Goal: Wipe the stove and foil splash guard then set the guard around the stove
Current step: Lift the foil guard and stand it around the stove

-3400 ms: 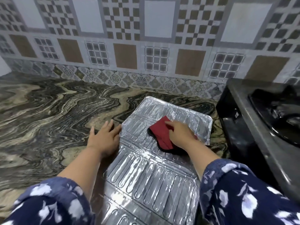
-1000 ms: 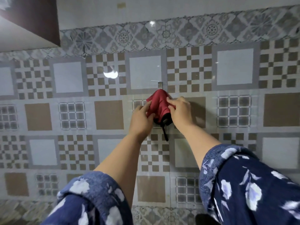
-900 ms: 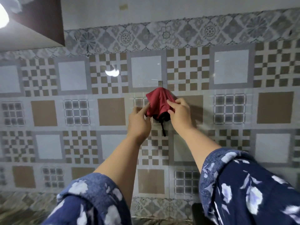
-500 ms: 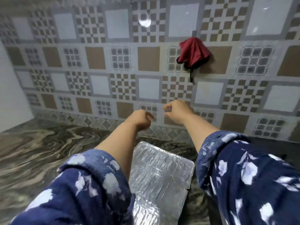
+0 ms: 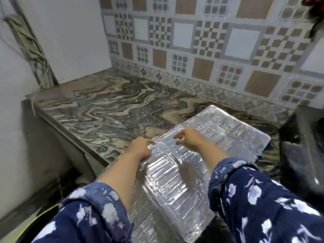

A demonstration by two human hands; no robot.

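The foil splash guard (image 5: 201,146) lies flat on the marble counter (image 5: 108,109), its near end reaching past the counter's front edge. My left hand (image 5: 141,149) is at the guard's left edge, fingers curled down onto the foil and thumb on top. My right hand (image 5: 190,139) is just above the guard's middle with loosely bent fingers pointing left, holding nothing. The black stove (image 5: 308,155) shows only partly at the right edge. The red cloth (image 5: 314,4) hangs on the tiled wall at the top right corner.
The patterned tile wall (image 5: 192,41) backs the counter. A plain white wall (image 5: 70,32) with a bundle of cables (image 5: 33,46) closes the left side. The counter's front edge (image 5: 70,135) runs diagonally to the left of my arm.
The cloth went from wiping the guard to hanging on the wall hook. Both hands let go of it and came down to the guard; the view swung down and left.
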